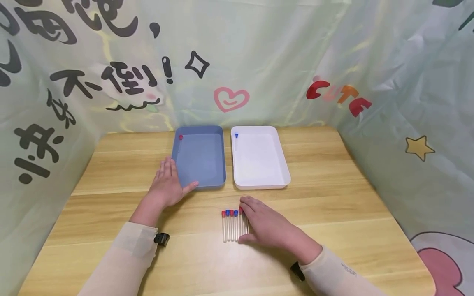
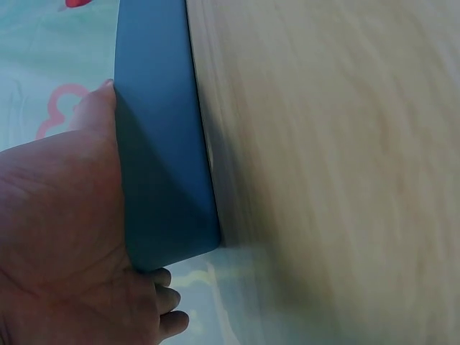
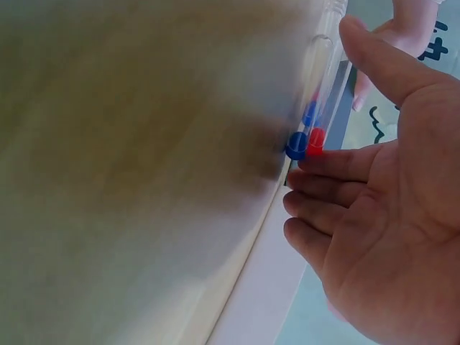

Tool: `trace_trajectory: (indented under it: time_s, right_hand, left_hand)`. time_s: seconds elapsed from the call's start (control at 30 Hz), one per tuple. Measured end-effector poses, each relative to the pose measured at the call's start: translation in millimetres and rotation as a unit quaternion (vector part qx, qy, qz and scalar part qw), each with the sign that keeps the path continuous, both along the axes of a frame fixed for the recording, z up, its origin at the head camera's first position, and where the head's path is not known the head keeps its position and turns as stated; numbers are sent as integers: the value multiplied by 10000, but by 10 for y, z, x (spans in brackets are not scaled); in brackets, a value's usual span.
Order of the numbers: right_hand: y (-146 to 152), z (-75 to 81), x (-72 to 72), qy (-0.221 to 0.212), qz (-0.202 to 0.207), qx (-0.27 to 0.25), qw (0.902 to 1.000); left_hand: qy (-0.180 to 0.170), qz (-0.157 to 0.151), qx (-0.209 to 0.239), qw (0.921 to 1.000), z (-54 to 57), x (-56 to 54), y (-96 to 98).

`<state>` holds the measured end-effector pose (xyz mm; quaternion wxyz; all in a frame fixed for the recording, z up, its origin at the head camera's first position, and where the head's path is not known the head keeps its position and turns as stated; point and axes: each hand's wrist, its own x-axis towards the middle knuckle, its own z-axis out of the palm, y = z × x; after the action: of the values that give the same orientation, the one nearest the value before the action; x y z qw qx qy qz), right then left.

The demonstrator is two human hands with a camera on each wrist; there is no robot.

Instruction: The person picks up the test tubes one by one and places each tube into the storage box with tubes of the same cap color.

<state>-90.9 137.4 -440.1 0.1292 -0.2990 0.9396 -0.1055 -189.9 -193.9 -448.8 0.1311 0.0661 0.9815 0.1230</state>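
Note:
My left hand (image 1: 166, 187) rests against the near left corner of the blue tray (image 1: 200, 164), fingers along its left side and thumb at the front edge. In the left wrist view the tray's wall (image 2: 162, 144) lies beside the palm. My right hand (image 1: 268, 224) is at the right end of a row of clear test tubes (image 1: 229, 228) with red and blue caps. In the right wrist view its thumb and index finger pinch the two ends of a red-capped test tube (image 3: 328, 108). A blue-capped tube (image 3: 296, 146) lies close by. The hand partly hides the row's right end.
A white tray (image 1: 261, 158) stands right of the blue one and holds a blue-capped tube (image 1: 236, 137). Inside the blue tray lies a red-capped tube (image 1: 180, 138). Printed cloth (image 1: 274, 53) hangs behind and beside the wooden table (image 1: 326, 197).

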Motion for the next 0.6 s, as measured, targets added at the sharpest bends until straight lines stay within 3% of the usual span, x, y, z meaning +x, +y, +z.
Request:
trace_trajectory:
  time_s: [0.6]
  right_hand:
    - [-49,93,-143,264,163,-108,9995]
  left_hand:
    - [54,29,29,10000,17,19,15]
